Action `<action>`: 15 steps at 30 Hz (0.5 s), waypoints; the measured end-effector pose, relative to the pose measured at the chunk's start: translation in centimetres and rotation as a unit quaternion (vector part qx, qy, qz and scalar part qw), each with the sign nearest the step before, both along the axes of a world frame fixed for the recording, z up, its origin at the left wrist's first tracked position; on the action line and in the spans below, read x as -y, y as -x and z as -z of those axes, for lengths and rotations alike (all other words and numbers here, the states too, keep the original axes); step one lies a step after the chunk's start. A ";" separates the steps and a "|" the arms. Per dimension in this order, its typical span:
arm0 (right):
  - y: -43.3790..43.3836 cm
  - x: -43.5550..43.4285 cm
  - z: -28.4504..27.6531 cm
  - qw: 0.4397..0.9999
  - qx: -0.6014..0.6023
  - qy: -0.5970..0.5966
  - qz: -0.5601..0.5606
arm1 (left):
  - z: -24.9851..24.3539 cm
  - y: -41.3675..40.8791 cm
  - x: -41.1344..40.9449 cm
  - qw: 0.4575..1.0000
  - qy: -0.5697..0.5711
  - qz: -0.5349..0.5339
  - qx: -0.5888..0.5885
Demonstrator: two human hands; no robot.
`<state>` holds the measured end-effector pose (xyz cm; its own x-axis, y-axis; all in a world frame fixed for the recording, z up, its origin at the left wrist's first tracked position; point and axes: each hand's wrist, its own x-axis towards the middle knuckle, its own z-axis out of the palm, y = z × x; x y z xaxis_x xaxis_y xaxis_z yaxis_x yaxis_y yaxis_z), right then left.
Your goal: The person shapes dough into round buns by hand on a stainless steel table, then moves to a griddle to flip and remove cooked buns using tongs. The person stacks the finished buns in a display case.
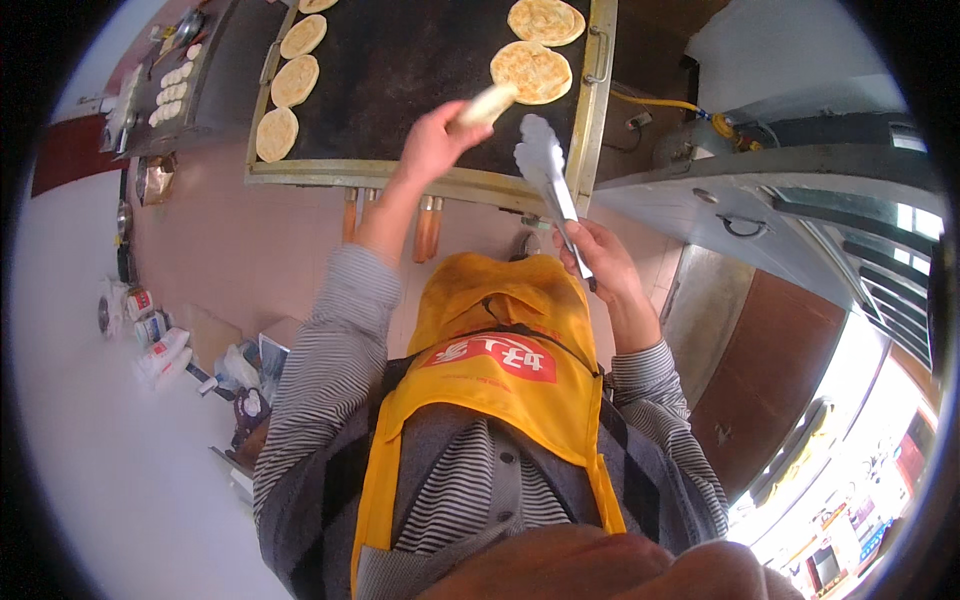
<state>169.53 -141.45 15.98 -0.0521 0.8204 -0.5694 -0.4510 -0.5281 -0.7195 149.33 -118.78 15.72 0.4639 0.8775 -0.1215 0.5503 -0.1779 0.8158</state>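
My left hand [433, 144] grips a pale round flatbread [486, 106] by its edge, tilted up and a little blurred, above the black griddle [397, 67]. The far end of that bread overlaps a browned flatbread [532, 73] lying near the griddle's right side. In my right hand [606, 259] is a pair of metal tongs [553, 176], scalloped tips pointing up over the front right corner. Nothing is visible between the tongs' tips. Another browned flatbread [546, 21] lies farther back on the right. Along the left edge runs a column of several flatbreads [295, 81].
A metal rim [330, 172] frames the griddle, with wooden-handled tools [427, 229] below its front edge. Right of it are a yellow gas hose [660, 102] and a grey metal cabinet [675, 210]. Dough pieces [172, 94] sit on a table at far left.
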 end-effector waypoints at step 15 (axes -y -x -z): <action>4.1 2.8 4.1 0.987 0.137 -0.008 -0.079 | 17.9 15.2 15.5 0.954 0.156 -0.188 -0.175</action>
